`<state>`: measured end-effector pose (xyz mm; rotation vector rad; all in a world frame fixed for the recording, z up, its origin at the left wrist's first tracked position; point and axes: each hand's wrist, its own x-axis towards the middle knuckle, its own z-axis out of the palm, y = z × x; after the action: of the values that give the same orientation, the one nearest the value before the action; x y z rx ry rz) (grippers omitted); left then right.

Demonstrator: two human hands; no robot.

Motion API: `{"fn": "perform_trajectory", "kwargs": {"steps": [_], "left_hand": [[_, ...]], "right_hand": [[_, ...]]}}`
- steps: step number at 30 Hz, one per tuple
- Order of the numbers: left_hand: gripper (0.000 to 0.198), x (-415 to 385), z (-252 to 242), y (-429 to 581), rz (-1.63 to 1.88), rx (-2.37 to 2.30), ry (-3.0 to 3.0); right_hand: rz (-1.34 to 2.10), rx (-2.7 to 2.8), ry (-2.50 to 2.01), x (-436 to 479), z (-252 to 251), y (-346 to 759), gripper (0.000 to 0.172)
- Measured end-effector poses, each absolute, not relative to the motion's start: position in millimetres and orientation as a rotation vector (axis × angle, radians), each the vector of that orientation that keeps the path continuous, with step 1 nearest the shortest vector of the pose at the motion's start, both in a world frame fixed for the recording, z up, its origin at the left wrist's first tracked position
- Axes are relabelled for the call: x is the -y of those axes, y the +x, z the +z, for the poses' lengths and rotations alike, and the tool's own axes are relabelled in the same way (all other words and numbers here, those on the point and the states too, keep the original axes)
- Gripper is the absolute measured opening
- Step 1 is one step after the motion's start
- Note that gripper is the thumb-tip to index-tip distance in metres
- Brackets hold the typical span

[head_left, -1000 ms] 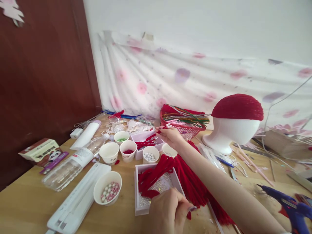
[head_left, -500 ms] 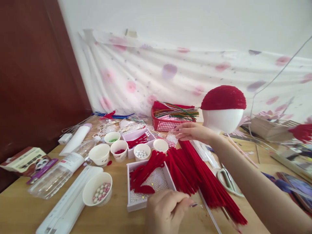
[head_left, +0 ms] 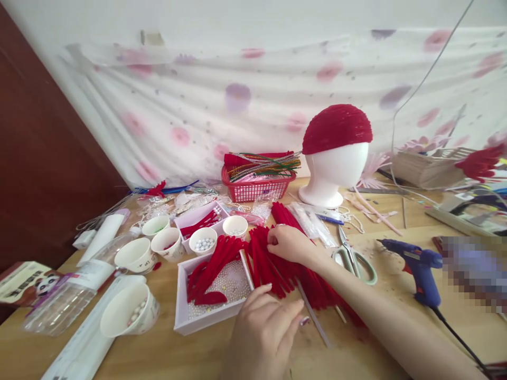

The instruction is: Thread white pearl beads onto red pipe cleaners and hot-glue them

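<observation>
- Red chenille stems (head_left: 273, 272) are spread in a bundle on the wooden table (head_left: 152, 353), just right of a white tray (head_left: 214, 319).
- The upper bundle is touched by the right hand (head_left: 291, 244), its fingers curled; whether a stem is pinched cannot be told.
- The left hand (head_left: 267, 327) is held by the tray's near right corner, thumb and fingers loosely parted, nothing seen between them.
- In the tray, red loops (head_left: 216, 272) are laid over pearl beads (head_left: 233, 282).
- A paper cup (head_left: 132, 256) is printed with small, unreadable marks.
- The bottle's label (head_left: 93, 273) cannot be read.
- A panda and dark, blurred characters are printed on a box (head_left: 24, 285).
</observation>
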<state>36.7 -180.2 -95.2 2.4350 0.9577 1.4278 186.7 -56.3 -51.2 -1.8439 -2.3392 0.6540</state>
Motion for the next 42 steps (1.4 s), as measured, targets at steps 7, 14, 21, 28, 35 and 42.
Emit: {"fn": "perform_trajectory", "kwargs": {"steps": [7,14,21,28,35,42], "left_hand": [[0.021,172.2,-88.4,38.7,1.471,-1.12,2.358],[0.015,167.1,-79.9,30.9,1.446,-1.204,2.225],[0.021,165.4,-81.7,21.0,1.445,-1.218,2.198],[0.018,160.6,-89.3,23.0,1.274,-1.318,2.358],[0.023,160.4,-99.6,29.1,0.986,-1.613,2.562],[0.03,161.2,-96.7,28.6,1.001,-1.578,2.607]], "right_hand": [[0.868,2.09,-1.77,51.3,-48.0,221.4,0.025],[1.147,1.708,-1.48,47.9,-71.7,236.0,0.026],[1.233,1.64,-1.243,40.9,-72.1,242.9,0.029],[1.143,1.951,-1.223,52.7,-73.2,226.2,0.019],[1.068,2.288,-1.111,67.9,-56.1,199.1,0.006],[0.981,2.247,-1.149,75.9,-44.7,194.8,0.015]]}}
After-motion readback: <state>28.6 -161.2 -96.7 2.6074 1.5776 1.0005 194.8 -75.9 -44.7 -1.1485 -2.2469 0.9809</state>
